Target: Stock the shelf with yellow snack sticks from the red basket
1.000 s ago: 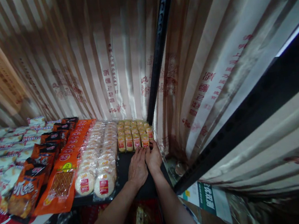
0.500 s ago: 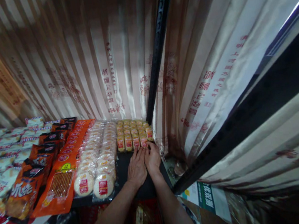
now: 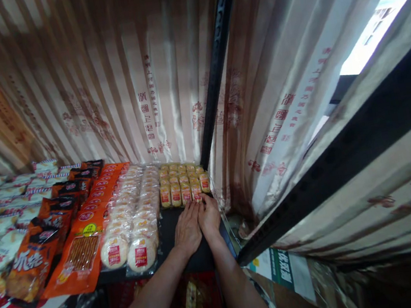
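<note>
Small yellow wrapped cakes (image 3: 175, 194) with red labels stand in tight rows at the right end of the black shelf (image 3: 170, 228). My left hand (image 3: 187, 230) lies palm down before the front row, fingers stretched forward, tips against the lower front of the row. Beside it, my right hand (image 3: 209, 217) has its fingers bent around a front cake (image 3: 196, 192) near the right corner. The thumbs of both hands nearly meet. Fingertips are partly hidden behind the hands and cakes.
Left of the cakes run two rows of round white pastries (image 3: 141, 253), orange stick-snack packs (image 3: 76, 266), dark orange bags (image 3: 29, 268) and white packets (image 3: 0, 256). A black upright post (image 3: 214, 85) and printed curtains (image 3: 167, 77) border the shelf. Another black bar (image 3: 310, 184) slants at right.
The hands stay at the front of the cake rows with barely any movement. The view shifts slightly, and a bright gap in the curtain at the right has widened.
</note>
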A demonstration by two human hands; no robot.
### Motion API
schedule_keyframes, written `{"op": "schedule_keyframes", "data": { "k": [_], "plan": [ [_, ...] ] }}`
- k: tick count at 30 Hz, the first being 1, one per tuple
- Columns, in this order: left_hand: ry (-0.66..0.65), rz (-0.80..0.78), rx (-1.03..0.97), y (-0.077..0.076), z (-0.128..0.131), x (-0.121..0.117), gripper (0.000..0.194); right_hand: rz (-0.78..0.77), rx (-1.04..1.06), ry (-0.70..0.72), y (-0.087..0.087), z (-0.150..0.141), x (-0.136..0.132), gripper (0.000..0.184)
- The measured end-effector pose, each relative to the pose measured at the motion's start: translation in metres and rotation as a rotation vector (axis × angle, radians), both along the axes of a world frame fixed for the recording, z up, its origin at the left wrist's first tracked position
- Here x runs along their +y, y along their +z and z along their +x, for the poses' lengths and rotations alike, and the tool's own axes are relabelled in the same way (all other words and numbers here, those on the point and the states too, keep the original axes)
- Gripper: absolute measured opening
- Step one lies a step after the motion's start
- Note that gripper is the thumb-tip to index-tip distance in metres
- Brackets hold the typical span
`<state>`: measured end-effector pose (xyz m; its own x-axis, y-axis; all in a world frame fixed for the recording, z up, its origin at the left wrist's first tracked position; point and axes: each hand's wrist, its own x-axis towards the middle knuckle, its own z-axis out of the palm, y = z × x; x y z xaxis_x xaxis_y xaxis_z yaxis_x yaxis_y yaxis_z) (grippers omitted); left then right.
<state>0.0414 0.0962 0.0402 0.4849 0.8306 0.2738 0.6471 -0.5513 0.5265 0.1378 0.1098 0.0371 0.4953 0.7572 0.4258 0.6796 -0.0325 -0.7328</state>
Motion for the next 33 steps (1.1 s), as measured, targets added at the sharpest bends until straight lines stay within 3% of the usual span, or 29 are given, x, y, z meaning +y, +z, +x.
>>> {"op": "schedule_keyframes", "data": {
  "k": [5, 17, 26, 33],
  "plan": [
    [0.008, 0.048, -0.022, -0.005, 0.000, 0.001, 0.050, 0.044, 0.002, 0.018, -0.002, 0.001, 0.000, 0.039],
    [0.055, 0.127, 0.012, 0.003, 0.002, -0.005, 0.044, 0.100, 0.019, 0.022, -0.004, 0.000, -0.005, 0.037],
    [0.054, 0.181, -0.060, 0.002, 0.003, -0.012, 0.036, 0.124, -0.004, 0.028, 0.004, -0.003, -0.023, 0.035],
    [0.074, 0.153, -0.087, 0.002, -0.004, -0.034, 0.034, 0.105, -0.014, 0.042, 0.010, -0.012, -0.048, 0.035]
  ]
}}
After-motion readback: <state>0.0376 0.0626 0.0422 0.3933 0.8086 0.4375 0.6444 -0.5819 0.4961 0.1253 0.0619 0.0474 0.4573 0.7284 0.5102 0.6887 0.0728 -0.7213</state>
